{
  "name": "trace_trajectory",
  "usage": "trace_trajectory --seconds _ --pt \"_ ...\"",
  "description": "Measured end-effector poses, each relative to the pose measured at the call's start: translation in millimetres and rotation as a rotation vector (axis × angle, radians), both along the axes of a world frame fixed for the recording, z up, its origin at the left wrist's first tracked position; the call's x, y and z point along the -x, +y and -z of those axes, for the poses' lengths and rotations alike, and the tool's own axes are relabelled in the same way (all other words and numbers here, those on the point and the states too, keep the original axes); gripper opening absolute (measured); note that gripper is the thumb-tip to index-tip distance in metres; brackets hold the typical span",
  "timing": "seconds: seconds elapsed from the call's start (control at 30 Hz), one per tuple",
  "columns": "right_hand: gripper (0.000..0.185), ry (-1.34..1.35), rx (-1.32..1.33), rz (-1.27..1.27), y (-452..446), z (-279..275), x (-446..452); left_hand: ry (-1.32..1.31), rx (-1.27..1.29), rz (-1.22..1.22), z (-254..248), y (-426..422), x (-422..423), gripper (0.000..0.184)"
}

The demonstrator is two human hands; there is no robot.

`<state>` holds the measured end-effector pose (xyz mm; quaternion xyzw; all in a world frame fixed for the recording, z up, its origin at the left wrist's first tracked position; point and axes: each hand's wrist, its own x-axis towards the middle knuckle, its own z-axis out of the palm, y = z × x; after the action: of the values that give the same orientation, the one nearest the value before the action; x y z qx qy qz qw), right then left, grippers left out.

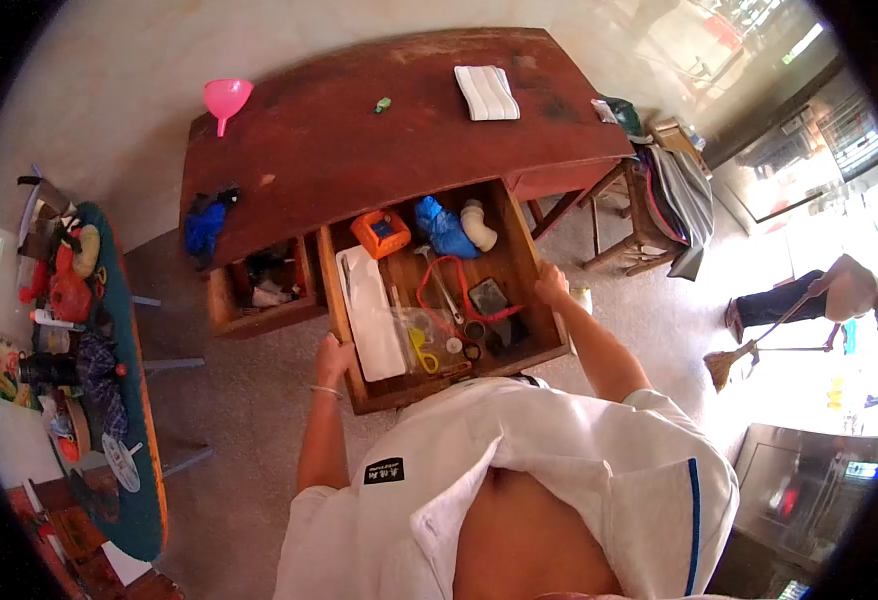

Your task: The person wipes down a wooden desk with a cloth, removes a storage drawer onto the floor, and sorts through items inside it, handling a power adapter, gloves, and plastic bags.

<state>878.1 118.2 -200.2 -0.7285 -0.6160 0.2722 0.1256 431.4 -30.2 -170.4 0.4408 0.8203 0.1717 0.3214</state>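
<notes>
A wooden drawer (pixel 439 392) is pulled well out from a dark red desk (pixel 359 140). My left hand (pixel 333 362) is closed on its left side near the front corner. My right hand (pixel 552 284) grips the right side. Inside the drawer lie a white tray-like piece (pixel 364 310), an orange box-like item (pixel 381 234), a blue plastic bundle (pixel 446 228), a white pipe elbow (pixel 478 226), a hammer (pixel 443 285), a red cord (pixel 424 285), yellow-handled scissors (pixel 422 350) and a dark square item (pixel 487 297). Several small round pieces lie near the front.
A pink funnel (pixel 227 98) and folded striped cloth (pixel 487 93) rest on the desk. Left of my drawer a smaller drawer (pixel 269 318) is partly open. A cluttered green-topped table (pixel 134 450) stands left; a stool (pixel 639 225) with cloth stands right. A person with a broom (pixel 727 366) is at far right.
</notes>
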Motion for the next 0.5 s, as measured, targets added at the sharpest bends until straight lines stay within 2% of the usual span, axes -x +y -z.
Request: trace_trajectory --seconds 0.13,0.23,0.3,0.37,0.5 --pt "0.036 0.057 0.098 -0.001 -0.1 -19.7 3.2 -0.038 -0.222 -0.071 11.3 -40.2 -13.4 0.031" --pt "0.043 0.059 0.054 -0.01 3.4 -18.3 -1.7 -0.636 -0.292 -0.398 -33.1 -70.8 -44.2 0.037" --pt "0.047 0.007 0.006 0.009 -2.3 2.8 -5.7 -0.884 -0.375 -0.545 -0.4 -100.5 -46.4 0.045" --pt "0.049 0.003 0.071 0.017 -5.1 3.4 -8.4 -1.012 -0.315 -0.655 17.7 -134.0 -49.7 0.053" --pt "0.053 0.029 0.079 0.04 -5.4 0.5 -4.6 -1.196 -0.065 -0.739 -14.0 -155.9 -84.2 0.058"
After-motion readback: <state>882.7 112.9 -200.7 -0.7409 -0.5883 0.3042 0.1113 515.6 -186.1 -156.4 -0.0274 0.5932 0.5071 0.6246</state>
